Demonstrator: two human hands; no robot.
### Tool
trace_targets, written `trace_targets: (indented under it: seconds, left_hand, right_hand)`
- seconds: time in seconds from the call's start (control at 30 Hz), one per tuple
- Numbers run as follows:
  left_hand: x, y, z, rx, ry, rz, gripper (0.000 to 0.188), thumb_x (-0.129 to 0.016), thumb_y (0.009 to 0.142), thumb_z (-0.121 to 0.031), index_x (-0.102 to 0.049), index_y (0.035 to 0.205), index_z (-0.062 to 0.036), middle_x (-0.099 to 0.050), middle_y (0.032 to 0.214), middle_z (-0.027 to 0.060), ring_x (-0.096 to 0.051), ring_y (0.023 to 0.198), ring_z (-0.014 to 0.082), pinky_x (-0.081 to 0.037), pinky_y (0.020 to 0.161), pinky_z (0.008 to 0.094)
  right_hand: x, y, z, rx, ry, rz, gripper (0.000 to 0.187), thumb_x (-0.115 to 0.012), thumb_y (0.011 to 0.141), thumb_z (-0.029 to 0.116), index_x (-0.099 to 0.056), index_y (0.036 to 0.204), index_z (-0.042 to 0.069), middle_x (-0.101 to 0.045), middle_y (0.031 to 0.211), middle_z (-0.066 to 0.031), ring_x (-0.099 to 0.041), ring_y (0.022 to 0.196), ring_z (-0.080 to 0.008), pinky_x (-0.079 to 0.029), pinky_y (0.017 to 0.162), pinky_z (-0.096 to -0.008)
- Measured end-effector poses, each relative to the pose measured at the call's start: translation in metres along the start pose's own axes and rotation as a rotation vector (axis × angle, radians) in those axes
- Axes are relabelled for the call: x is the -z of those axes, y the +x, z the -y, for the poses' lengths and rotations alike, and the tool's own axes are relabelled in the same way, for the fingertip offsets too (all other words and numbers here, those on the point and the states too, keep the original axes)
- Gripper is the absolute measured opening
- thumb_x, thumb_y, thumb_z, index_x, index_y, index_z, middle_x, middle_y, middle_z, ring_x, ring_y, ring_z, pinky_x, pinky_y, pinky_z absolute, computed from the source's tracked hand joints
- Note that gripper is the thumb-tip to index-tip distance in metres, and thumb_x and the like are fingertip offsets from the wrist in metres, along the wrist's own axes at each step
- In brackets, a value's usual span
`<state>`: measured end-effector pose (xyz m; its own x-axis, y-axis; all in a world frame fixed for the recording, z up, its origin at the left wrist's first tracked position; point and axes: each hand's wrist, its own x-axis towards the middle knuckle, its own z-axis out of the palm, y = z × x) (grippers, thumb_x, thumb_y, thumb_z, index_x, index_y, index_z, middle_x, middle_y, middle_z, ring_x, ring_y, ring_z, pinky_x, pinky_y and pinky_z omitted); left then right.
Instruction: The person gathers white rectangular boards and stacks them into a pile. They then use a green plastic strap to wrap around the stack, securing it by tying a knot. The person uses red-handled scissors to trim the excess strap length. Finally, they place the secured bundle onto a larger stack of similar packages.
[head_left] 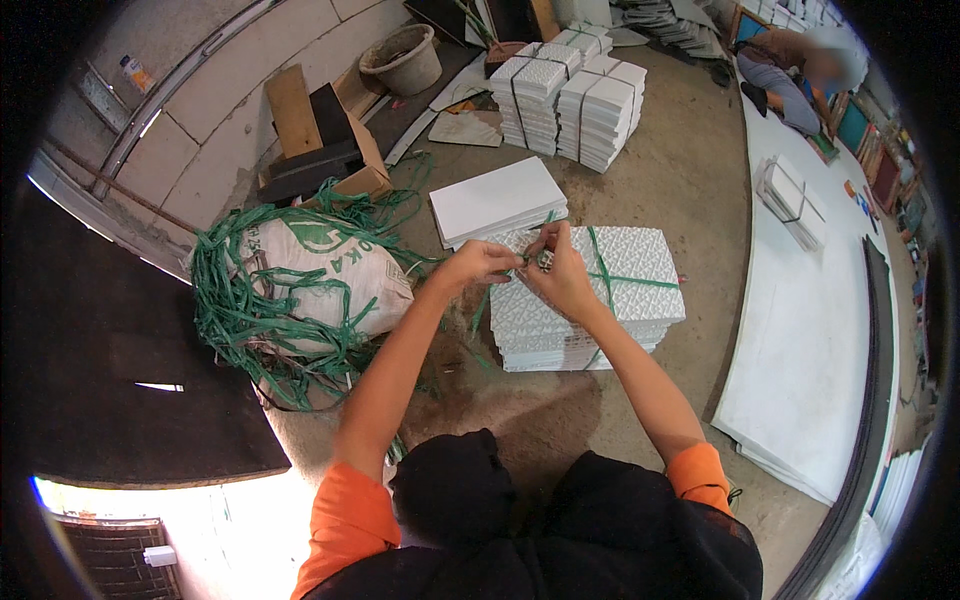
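A stack of white textured panels (640,262) lies on the floor in front of me, with green plastic strapping (603,272) running across its top both ways. Over the stack's far left part, my left hand (482,264) and my right hand (560,274) meet, fingers pinched around the green strapping where its strips come together. A loose end sticks up by my right fingers. Whether the strip is knotted there is too small to tell. Just beyond my hands lies a lower pile of smooth white panels (498,200).
At left, a white sack (345,285) is draped with tangled green strips (235,290). Strapped panel stacks (600,105) stand farther back, near a bucket (402,62) and a cardboard box (362,165). Along the right runs a white sheet (800,340); another person (785,75) sits at its far end.
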<state>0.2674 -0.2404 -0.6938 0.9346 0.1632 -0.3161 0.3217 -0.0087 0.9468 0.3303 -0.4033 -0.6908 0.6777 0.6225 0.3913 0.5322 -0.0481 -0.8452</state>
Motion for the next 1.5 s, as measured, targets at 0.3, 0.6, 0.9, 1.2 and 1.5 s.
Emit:
trace_targets:
  seconds: [0.3,0.6,0.9,1.2,1.5]
  left_hand:
    - [-0.011,-0.010,0.016,-0.209,-0.027,-0.228,0.027,-0.073,0.070,-0.016,-0.061,0.077,0.0079,-0.063,0.074,0.0106,-0.060,0.067,0.0132,-0.051,0.060,0.0244]
    - [-0.015,-0.014,0.022,-0.245,-0.032,-0.257,0.028,-0.074,0.069,-0.018,-0.062,0.083,0.0034,-0.062,0.075,0.0065,-0.059,0.066,0.0107,-0.051,0.058,0.0233]
    - [0.016,0.004,-0.001,0.134,0.079,0.118,0.030,-0.073,0.070,-0.023,-0.063,0.090,-0.0017,-0.061,0.085,0.0035,-0.057,0.081,0.0122,-0.049,0.071,0.0264]
    - [0.014,0.005,0.001,-0.022,0.225,0.052,0.025,-0.076,0.067,-0.022,-0.066,0.077,-0.0011,-0.063,0.072,0.0041,-0.059,0.064,0.0114,-0.046,0.057,0.0229]
    - [-0.049,-0.038,0.007,-0.489,0.423,-0.661,0.014,-0.069,0.070,-0.009,-0.064,0.080,-0.0015,-0.064,0.068,0.0107,-0.062,0.062,0.0192,-0.047,0.057,0.0280]
  right_hand:
    - [0.001,0.002,0.000,-0.065,0.048,0.046,0.040,-0.058,0.070,0.000,-0.032,0.100,0.002,-0.052,0.077,-0.0129,-0.055,0.075,-0.0223,-0.043,0.069,-0.0326]
    - [0.000,0.000,-0.005,0.080,-0.046,-0.001,0.036,-0.062,0.068,0.005,-0.036,0.093,0.000,-0.051,0.081,-0.0154,-0.053,0.077,-0.0315,-0.040,0.077,-0.0375]
    - [0.007,0.002,0.005,0.432,-0.240,0.201,0.032,-0.057,0.072,-0.001,-0.033,0.093,0.000,-0.045,0.121,-0.0203,-0.046,0.107,-0.0372,-0.025,0.102,-0.0451]
    - [0.000,0.004,-0.010,0.239,-0.049,0.165,0.039,-0.058,0.073,0.001,-0.030,0.100,-0.003,-0.053,0.087,-0.0187,-0.054,0.085,-0.0369,-0.038,0.088,-0.0409]
    - [0.000,0.004,-0.007,0.065,0.012,0.035,0.041,-0.059,0.070,0.003,-0.030,0.099,-0.001,-0.049,0.082,-0.0188,-0.053,0.074,-0.0365,-0.042,0.063,-0.0388]
